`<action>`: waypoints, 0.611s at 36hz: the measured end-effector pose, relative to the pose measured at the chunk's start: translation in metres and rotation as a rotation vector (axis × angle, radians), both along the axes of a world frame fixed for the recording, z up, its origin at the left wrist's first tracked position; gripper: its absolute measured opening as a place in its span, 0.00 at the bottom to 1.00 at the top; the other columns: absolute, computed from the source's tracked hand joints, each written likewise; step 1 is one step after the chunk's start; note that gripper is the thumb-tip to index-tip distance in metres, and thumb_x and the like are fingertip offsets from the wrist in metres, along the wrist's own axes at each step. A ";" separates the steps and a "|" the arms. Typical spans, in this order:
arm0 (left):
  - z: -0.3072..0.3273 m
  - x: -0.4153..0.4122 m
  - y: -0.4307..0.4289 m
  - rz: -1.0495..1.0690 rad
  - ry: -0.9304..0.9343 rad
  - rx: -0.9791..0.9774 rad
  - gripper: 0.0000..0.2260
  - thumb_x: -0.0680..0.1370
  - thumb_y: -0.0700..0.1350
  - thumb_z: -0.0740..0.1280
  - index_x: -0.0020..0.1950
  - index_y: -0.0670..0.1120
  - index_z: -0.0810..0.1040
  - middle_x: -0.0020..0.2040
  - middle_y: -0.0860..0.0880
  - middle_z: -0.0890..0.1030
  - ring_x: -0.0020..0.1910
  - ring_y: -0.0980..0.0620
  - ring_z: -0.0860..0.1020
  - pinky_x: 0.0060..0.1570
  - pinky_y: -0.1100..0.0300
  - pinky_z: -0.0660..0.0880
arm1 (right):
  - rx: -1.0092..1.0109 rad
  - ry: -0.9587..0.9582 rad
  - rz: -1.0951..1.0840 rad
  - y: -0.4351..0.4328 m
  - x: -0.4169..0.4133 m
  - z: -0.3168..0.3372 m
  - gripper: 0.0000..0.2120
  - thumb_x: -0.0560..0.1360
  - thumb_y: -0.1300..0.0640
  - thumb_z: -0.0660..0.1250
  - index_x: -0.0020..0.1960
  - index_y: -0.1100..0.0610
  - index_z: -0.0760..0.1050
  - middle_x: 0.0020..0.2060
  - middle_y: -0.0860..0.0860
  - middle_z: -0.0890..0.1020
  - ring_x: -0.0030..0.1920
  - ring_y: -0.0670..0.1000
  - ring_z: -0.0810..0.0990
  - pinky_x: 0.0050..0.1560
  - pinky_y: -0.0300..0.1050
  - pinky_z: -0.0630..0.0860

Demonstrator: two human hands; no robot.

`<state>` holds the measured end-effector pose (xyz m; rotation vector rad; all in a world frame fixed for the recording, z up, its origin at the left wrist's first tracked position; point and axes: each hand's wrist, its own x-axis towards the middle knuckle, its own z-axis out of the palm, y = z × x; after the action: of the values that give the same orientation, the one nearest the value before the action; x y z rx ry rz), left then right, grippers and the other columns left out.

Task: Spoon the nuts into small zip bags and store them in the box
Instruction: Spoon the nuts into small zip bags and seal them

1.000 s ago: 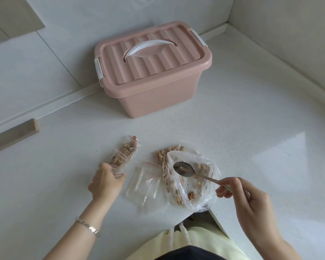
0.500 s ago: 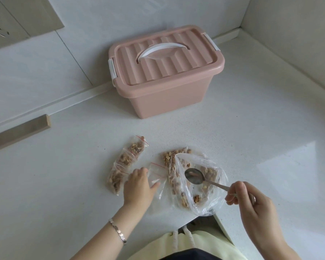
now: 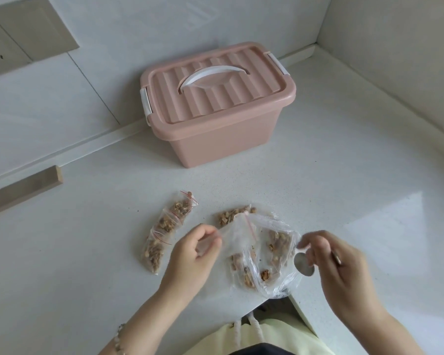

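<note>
The left hand (image 3: 192, 257) pinches the edge of an empty zip bag (image 3: 235, 234) between thumb and curled fingers and holds it up over the big bag (image 3: 280, 283). The big bag lies open on the counter (image 3: 344, 175) at its near edge, with nuts (image 3: 277, 242) inside. The right hand (image 3: 344, 272) is curled round the handle of the spoon (image 3: 304, 266), whose bowl hangs just beside the big bag's right rim. Its fingertips are close to that rim; whether they touch the plastic cannot be told. Three filled bags (image 3: 168, 226) lie in a row left of the left hand. The box (image 3: 223, 139) stands farther back by the wall, its lid (image 3: 215, 98) on.
</note>
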<state>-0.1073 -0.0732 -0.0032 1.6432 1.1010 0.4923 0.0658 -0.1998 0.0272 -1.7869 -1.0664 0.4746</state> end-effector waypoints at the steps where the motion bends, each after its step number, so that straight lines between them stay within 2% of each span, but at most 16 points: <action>1: 0.006 0.002 -0.002 -0.062 -0.025 -0.032 0.10 0.75 0.38 0.67 0.39 0.52 0.76 0.38 0.59 0.80 0.40 0.63 0.77 0.42 0.74 0.70 | -0.027 0.044 0.017 0.004 0.000 0.001 0.11 0.78 0.43 0.55 0.40 0.39 0.74 0.27 0.36 0.75 0.29 0.38 0.73 0.32 0.26 0.66; 3: 0.017 0.006 -0.004 -0.150 -0.063 -0.075 0.10 0.75 0.36 0.67 0.39 0.50 0.77 0.37 0.59 0.80 0.41 0.62 0.77 0.43 0.72 0.70 | -0.140 0.142 0.083 0.011 0.000 0.000 0.05 0.74 0.43 0.61 0.50 0.38 0.73 0.23 0.40 0.70 0.26 0.41 0.68 0.30 0.29 0.64; 4: 0.021 0.009 -0.005 -0.181 -0.082 -0.094 0.09 0.75 0.36 0.67 0.39 0.49 0.77 0.37 0.58 0.80 0.40 0.62 0.77 0.42 0.72 0.70 | -0.180 0.165 0.110 0.014 0.001 -0.001 0.11 0.70 0.42 0.63 0.52 0.38 0.72 0.23 0.43 0.67 0.25 0.43 0.64 0.29 0.30 0.63; 5: 0.023 0.011 -0.006 -0.212 -0.097 -0.112 0.08 0.75 0.37 0.67 0.39 0.48 0.77 0.36 0.58 0.80 0.40 0.62 0.77 0.42 0.72 0.70 | -0.217 0.185 0.128 0.016 0.001 -0.002 0.13 0.66 0.42 0.64 0.51 0.38 0.72 0.23 0.44 0.65 0.24 0.44 0.62 0.28 0.31 0.62; 6: 0.026 0.012 -0.005 -0.241 -0.104 -0.125 0.08 0.75 0.37 0.66 0.39 0.49 0.77 0.36 0.59 0.79 0.40 0.62 0.77 0.43 0.72 0.69 | -0.232 0.215 0.117 0.019 0.000 -0.001 0.12 0.66 0.43 0.65 0.49 0.40 0.74 0.22 0.45 0.64 0.22 0.44 0.61 0.26 0.31 0.61; 8: 0.025 0.015 -0.004 -0.275 -0.071 -0.123 0.09 0.75 0.37 0.66 0.39 0.51 0.76 0.37 0.60 0.79 0.42 0.63 0.77 0.45 0.73 0.69 | -0.239 0.291 0.070 0.021 -0.002 -0.003 0.02 0.70 0.50 0.69 0.40 0.45 0.77 0.20 0.44 0.64 0.20 0.45 0.61 0.24 0.30 0.60; 9: 0.023 0.016 -0.003 -0.272 -0.039 -0.101 0.10 0.75 0.37 0.66 0.39 0.52 0.76 0.38 0.60 0.79 0.43 0.64 0.77 0.45 0.74 0.68 | -0.221 0.291 0.036 0.021 -0.003 -0.007 0.05 0.71 0.54 0.70 0.37 0.47 0.77 0.19 0.44 0.64 0.20 0.45 0.62 0.24 0.30 0.60; 11: 0.016 0.019 -0.003 -0.217 0.077 0.055 0.09 0.74 0.39 0.68 0.42 0.53 0.75 0.40 0.60 0.79 0.46 0.65 0.76 0.46 0.77 0.67 | -0.208 0.254 -0.032 0.020 -0.005 -0.014 0.10 0.71 0.58 0.71 0.33 0.47 0.76 0.19 0.44 0.66 0.23 0.45 0.62 0.26 0.32 0.61; 13: 0.010 0.024 -0.005 -0.093 0.195 0.286 0.11 0.72 0.38 0.70 0.47 0.52 0.74 0.43 0.59 0.75 0.47 0.60 0.74 0.48 0.77 0.65 | -0.207 0.229 -0.096 0.021 -0.008 -0.016 0.12 0.70 0.58 0.71 0.31 0.45 0.76 0.21 0.44 0.70 0.25 0.45 0.65 0.28 0.32 0.63; 16: 0.007 0.032 -0.011 -0.014 0.185 0.458 0.10 0.70 0.39 0.71 0.49 0.47 0.75 0.43 0.57 0.72 0.45 0.56 0.73 0.49 0.70 0.67 | -0.216 0.230 -0.169 0.021 -0.013 -0.022 0.10 0.70 0.57 0.72 0.33 0.45 0.78 0.26 0.45 0.72 0.28 0.42 0.69 0.32 0.32 0.65; 17: 0.008 0.034 -0.014 -0.046 0.166 0.438 0.09 0.71 0.39 0.71 0.46 0.49 0.75 0.42 0.57 0.74 0.43 0.57 0.73 0.47 0.69 0.68 | -0.229 0.241 -0.183 0.021 -0.014 -0.023 0.08 0.70 0.56 0.72 0.34 0.46 0.79 0.29 0.46 0.73 0.29 0.41 0.70 0.33 0.31 0.65; 19: 0.012 0.040 -0.022 -0.138 0.124 0.277 0.09 0.72 0.41 0.71 0.41 0.53 0.73 0.40 0.57 0.77 0.40 0.59 0.75 0.42 0.72 0.69 | -0.257 0.266 -0.195 0.023 -0.016 -0.023 0.06 0.70 0.55 0.72 0.36 0.48 0.79 0.34 0.46 0.77 0.31 0.39 0.73 0.35 0.30 0.67; 22: 0.012 0.049 -0.036 -0.168 0.075 0.070 0.09 0.71 0.45 0.72 0.39 0.56 0.73 0.38 0.56 0.79 0.40 0.61 0.76 0.38 0.73 0.70 | -0.272 0.308 -0.180 0.025 -0.018 -0.015 0.10 0.71 0.55 0.71 0.33 0.43 0.77 0.34 0.41 0.82 0.35 0.35 0.76 0.38 0.28 0.70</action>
<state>-0.0583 -0.1094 0.0085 1.8106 0.9990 0.3663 0.0479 -0.1752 0.0122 -1.9469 -0.6440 0.7840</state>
